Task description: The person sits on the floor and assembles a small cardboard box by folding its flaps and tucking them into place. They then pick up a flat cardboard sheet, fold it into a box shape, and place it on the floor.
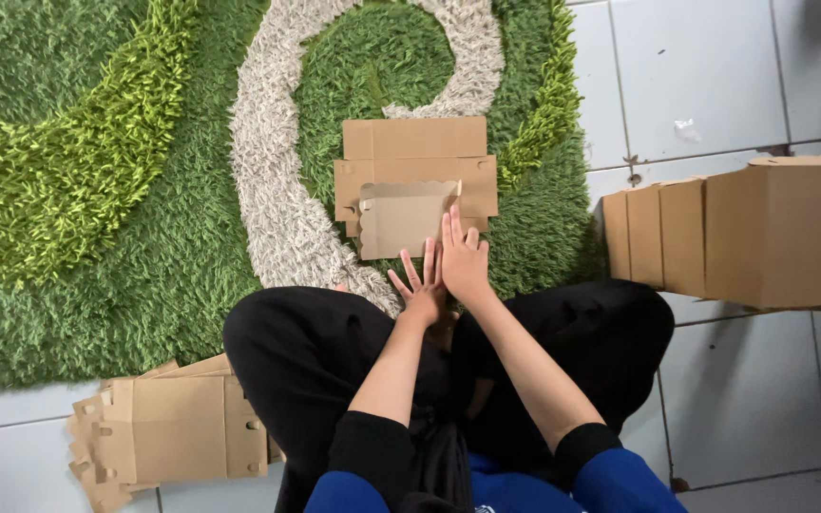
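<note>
- A shaggy green rug [125, 190] fills the upper left, with a pale cream spiral band [273, 161] and lime swirls curling through it; it lies on a floor of white tiles [715, 66].
- The person sits cross-legged in black trousers [306, 351] at the rug's near edge, with blue sleeves showing at the bottom.
- A row of folded-up brown cardboard boxes [743, 233] stands on the tiles at the right, side by side and touching, with plain faces; no label is visible.
- A stack of flat die-cut cardboard blanks [168, 432] lies on the tiles at the lower left, edges fanned, with small notches and tabs along the sides.
- One flat cardboard blank [415, 171] lies on the rug straight ahead of the knees, plain brown, with its near flap [401, 220] folded up over the middle.
- The right hand [464, 261] is open and flat, its fingers together, the fingertips pressing on the lower right corner of that folded flap.
- The left hand [422, 285] is open with fingers spread, just beside the right hand at the blank's near edge; I cannot tell whether it touches the cardboard.
</note>
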